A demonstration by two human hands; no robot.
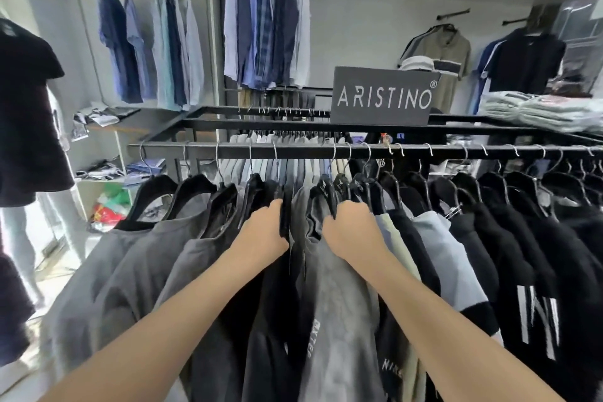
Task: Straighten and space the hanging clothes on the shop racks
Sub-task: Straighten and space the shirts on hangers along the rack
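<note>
- Centre of the frame: left hand [264,228] curled round the edge of a black shirt [284,206], fingertips hidden behind the cloth.
- Just right of it: right hand [352,228] clenched over the shoulder of a grey T-shirt [336,290].
- Both garments hanging from the rail [293,151] across mid-frame, packed among dark tops.
- Behind, above centre: ARISTINO sign [381,96]; blue shirts [264,26] hung higher up.

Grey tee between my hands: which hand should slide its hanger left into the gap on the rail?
Probably the right hand: its fingers curl over the grey tee at its hanger's shoulder. The left hand holds the black garment beside it.
</note>
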